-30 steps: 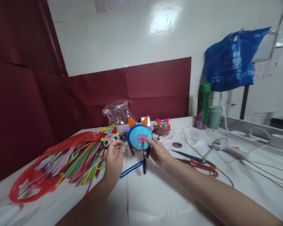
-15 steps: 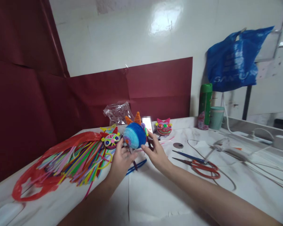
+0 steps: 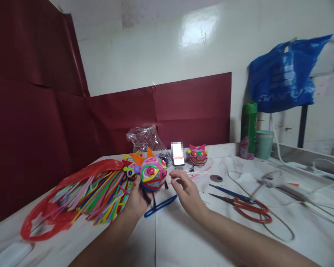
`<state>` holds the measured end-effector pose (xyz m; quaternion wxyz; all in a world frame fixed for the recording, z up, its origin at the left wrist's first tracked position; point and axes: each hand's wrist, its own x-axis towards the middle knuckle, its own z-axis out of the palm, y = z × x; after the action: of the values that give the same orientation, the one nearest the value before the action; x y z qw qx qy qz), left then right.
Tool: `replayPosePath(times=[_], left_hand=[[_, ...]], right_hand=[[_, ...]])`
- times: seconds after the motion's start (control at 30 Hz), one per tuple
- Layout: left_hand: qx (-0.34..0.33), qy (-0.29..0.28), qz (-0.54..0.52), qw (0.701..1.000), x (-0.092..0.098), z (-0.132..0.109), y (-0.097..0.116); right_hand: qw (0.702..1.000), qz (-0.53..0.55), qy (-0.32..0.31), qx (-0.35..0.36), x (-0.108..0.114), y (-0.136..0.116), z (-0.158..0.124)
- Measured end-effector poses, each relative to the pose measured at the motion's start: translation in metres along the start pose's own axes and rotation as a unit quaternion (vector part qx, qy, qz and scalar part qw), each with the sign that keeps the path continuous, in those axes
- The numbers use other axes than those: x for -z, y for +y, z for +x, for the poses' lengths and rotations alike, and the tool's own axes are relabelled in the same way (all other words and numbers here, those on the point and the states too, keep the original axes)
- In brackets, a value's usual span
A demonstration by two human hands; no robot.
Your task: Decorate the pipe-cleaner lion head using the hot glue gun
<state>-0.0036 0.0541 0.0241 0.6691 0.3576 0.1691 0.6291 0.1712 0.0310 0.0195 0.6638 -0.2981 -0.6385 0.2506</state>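
A round colourful figure [image 3: 153, 173] with orange horns, a pink and yellow face and dark tassels is held above the table by my left hand [image 3: 138, 198]. The thumb of that hand lies on the figure's near left side. Just right of the figure is my right hand [image 3: 186, 191], its fingers apart and curved, holding nothing. Below and between the hands lies a bent blue pipe cleaner [image 3: 161, 206]. A smaller figure [image 3: 131, 170] with blue eyes sits behind the held one and is partly hidden.
Many coloured pipe cleaners [image 3: 97, 196] lie on a red plastic bag [image 3: 64, 181] at left. Behind stand a phone [image 3: 178, 157] and a pink figure [image 3: 198, 154]. Scissors [image 3: 250, 209], cables, a green can [image 3: 248, 129] and a cup [image 3: 264, 145] are at right.
The held figure has turned from its striped blue back to its colourful face and moved slightly down and left. My right hand has let go of it. The camera view has shifted slightly.
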Motion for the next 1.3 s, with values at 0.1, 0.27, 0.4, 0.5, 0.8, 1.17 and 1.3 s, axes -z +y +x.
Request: replayPosePath(times=[0.1, 0.27, 0.4, 0.5, 0.8, 1.17, 1.3], left_hand=[[0.018, -0.005, -0.03, 0.999, 0.009, 0.001, 0.001], [0.069, -0.079, -0.053, 0.993, 0.02, 0.0, 0.001], [0.111, -0.05, -0.033, 0.992, 0.013, -0.006, 0.0], [0.135, -0.026, -0.002, 0.99, 0.005, -0.007, -0.006], [0.021, -0.02, 0.039, 0.999, 0.01, 0.007, -0.011], [-0.057, -0.109, 0.198, 0.972, 0.002, 0.0, 0.003], [-0.068, -0.129, 0.185, 0.972, -0.004, -0.002, 0.005]], right_hand=[[0.989, 0.039, 0.043, -0.132, 0.003, 0.009, 0.009], [0.96, 0.157, -0.022, -0.229, 0.003, 0.016, 0.011], [0.949, 0.223, -0.108, -0.193, 0.001, 0.012, 0.008], [0.95, 0.229, -0.128, -0.166, 0.001, 0.012, 0.008], [0.959, 0.214, -0.029, -0.185, 0.004, 0.023, 0.015], [0.978, 0.163, -0.061, -0.113, 0.005, 0.014, 0.015], [0.966, 0.223, -0.077, -0.101, 0.006, 0.007, 0.015]])
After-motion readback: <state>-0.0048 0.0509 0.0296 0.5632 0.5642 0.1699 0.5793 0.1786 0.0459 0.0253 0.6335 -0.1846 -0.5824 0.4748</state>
